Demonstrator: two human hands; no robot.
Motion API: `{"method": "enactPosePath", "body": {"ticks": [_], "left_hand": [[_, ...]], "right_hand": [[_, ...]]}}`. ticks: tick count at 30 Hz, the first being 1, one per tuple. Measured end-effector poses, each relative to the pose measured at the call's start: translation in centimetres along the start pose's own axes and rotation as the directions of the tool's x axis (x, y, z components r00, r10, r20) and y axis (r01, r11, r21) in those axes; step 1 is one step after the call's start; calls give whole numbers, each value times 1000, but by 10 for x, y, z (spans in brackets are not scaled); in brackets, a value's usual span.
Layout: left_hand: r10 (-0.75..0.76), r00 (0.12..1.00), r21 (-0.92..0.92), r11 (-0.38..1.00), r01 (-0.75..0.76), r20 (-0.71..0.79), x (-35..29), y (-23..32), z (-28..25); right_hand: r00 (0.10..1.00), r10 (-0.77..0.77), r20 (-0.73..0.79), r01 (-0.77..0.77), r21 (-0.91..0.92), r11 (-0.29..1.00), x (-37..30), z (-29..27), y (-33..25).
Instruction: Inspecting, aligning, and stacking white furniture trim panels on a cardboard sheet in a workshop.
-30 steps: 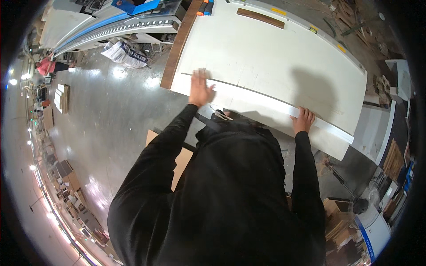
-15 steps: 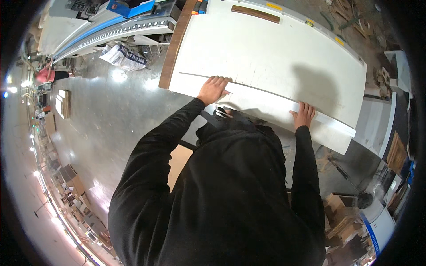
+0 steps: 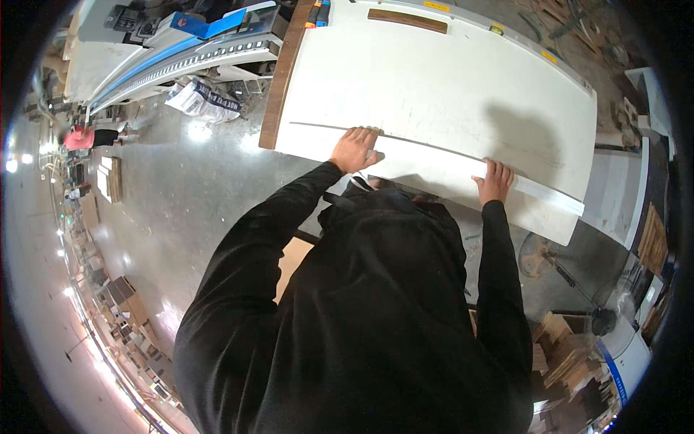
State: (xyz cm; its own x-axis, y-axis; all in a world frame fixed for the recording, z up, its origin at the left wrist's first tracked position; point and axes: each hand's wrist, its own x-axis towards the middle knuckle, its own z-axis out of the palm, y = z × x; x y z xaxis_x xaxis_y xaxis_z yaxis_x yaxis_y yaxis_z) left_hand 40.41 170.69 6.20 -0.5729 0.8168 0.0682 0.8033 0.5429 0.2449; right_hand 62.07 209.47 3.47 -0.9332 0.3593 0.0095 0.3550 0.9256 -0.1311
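Workshop interior. Centre left: smooth grey floor [image 3: 173, 224] with glossy light reflections. Upper left: long machine [image 3: 191, 62] with a blue strip and a slotted edge; a white sack [image 3: 202, 101] lies on the floor near it. Left: low stack of panels [image 3: 109, 179]. Left margin: bright lamps [image 3: 104, 370] in a curving row, bordering a pale expanse [image 3: 32, 289], wall or ceiling indistinguishable. Lower right: piled wood offcuts [image 3: 567, 354].
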Motion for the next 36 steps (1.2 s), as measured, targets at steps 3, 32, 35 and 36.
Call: {"method": "enactPosePath", "body": {"ticks": [3,32,35,36], "left_hand": [[-9,997,-19,1000,10,81,5,4,1],[-237,971,387,899,205,38,-117,-190,-74],[-554,812,452,687,570,-183,-151,-235,-94],[-558,808,455,680,575,-187,-152,-242,-94]], "right_hand": [[1000,13,-2,-13,1,1000,-1,0,-1],[997,34,74,-33,-8,999,-3,-1,4],[997,23,72,-22,-12,1000,1,-2,-2],[997,15,71,-14,-7,1000,0,0,-1]]}}
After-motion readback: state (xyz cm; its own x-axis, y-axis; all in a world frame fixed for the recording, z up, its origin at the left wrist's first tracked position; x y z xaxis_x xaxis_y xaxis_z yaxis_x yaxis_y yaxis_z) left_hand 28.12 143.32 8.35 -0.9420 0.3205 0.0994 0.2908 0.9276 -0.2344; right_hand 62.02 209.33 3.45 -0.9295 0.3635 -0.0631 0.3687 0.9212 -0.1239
